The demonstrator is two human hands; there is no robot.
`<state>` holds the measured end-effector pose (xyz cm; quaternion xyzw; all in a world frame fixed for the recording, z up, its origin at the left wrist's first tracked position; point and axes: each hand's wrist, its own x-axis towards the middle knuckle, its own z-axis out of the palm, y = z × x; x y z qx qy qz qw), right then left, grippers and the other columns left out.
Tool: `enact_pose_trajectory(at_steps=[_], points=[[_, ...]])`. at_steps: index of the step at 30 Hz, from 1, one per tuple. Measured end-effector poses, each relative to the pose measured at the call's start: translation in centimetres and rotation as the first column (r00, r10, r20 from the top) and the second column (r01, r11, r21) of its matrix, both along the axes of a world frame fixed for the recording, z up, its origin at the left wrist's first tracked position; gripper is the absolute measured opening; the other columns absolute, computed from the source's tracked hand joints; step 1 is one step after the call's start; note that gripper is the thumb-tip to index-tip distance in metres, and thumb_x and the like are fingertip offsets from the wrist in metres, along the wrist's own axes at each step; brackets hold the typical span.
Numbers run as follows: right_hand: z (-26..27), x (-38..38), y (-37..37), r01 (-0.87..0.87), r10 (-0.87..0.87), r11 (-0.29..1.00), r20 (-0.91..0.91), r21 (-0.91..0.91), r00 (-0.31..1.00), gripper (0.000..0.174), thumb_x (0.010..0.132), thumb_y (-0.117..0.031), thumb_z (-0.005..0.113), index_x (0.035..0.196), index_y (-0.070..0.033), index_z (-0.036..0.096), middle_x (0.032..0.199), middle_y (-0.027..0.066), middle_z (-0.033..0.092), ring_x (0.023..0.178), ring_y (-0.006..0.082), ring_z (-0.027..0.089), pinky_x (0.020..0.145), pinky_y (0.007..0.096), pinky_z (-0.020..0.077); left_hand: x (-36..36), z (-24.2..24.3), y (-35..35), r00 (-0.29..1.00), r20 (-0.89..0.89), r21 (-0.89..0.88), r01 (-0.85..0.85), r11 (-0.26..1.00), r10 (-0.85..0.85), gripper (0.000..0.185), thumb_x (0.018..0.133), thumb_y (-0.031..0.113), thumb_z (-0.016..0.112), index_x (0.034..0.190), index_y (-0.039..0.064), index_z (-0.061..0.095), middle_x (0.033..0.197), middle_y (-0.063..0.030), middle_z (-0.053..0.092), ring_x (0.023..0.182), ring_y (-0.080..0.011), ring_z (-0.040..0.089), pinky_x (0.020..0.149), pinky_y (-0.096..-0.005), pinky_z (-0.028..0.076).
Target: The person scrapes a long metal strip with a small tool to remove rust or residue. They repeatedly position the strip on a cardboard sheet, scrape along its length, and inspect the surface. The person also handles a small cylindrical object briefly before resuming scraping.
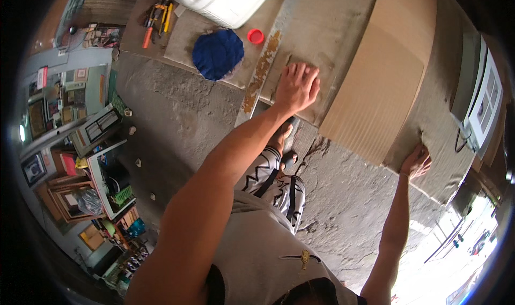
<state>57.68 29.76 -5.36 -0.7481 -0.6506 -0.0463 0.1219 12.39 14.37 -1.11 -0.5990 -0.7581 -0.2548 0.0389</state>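
My left hand (298,86) rests palm down on the worn grey-brown work surface (342,35), its fingers a little bent and nothing seen in them. Just left of it runs a long flat metal strip (263,65) with rusty, flaking patches. To its right lies a long sheet of corrugated cardboard (386,76), whose near end reaches the front edge. My right hand (416,162) is at that edge, right of the cardboard, with fingers curled. Something small and thin shows by its fingertips; whether the hand holds it, I cannot tell.
A white plastic jug (225,1), a red cap (255,36) and a dark blue cloth (218,54) sit left of the strip. Pliers and other hand tools (157,21) lie beyond. A white-framed item (485,98) stands far right. Frames and shelves (72,196) line the left.
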Motion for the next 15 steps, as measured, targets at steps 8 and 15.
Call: enact_pose_trajectory(at_steps=[8, 15], points=[[0.6, -1.1, 0.0, -0.019, 0.019, 1.000, 0.021, 0.019, 1.000, 0.045, 0.092, -0.055, 0.050, 0.118, -0.021, 0.062, 0.119, 0.0064, 0.055, 0.115, 0.0279, 0.048, 0.093, 0.0481, 0.0384, -0.1, -0.1, -0.5, 0.998, 0.068, 0.093, 0.000, 0.996, -0.006, 0.026, 0.081, 0.017, 0.064, 0.106, 0.009, 0.059, 0.100, -0.0089, 0.054, 0.096, -0.0292, 0.053, 0.085, -0.0434, 0.045], [-0.2, -0.4, 0.3, -0.110, 0.111, 0.994, 0.097, -0.007, 0.989, 0.034, 0.092, -0.042, 0.052, 0.113, -0.018, 0.062, 0.118, 0.0062, 0.055, 0.113, 0.0301, 0.049, 0.092, 0.0504, 0.0388, -0.1, 3.7, -4.0, 0.884, 0.467, 0.229, -0.128, 0.965, 0.006, 0.021, 0.084, 0.012, 0.067, 0.104, 0.006, 0.062, 0.098, -0.0109, 0.061, 0.095, -0.0311, 0.056, 0.084, -0.0409, 0.045]])
